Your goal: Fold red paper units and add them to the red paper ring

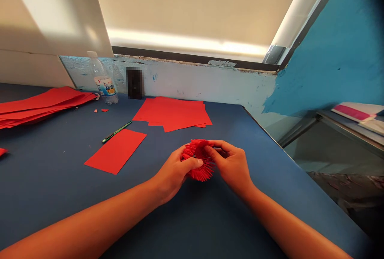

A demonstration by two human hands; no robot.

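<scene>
A round, spiky ring of folded red paper pieces (205, 172) is held up over the table between both hands. My left hand (177, 169) grips its left side, with the thumb lying across the front. At the upper right, my right hand (232, 161) pinches the ring's edge between thumb and fingers. The fingers behind the paper are partly hidden. To the left on the table lies a single red paper rectangle (117, 153), with a green utility knife (117, 132) along its upper edge.
Beyond the hands lies a stack of red sheets (180, 113) on the blue table (75, 195). Long red paper strips (45, 105) are piled at the far left. A plastic bottle (105, 83) and a blurred dark object (135, 84) stand by the wall. The table's right edge (282, 147) slants away.
</scene>
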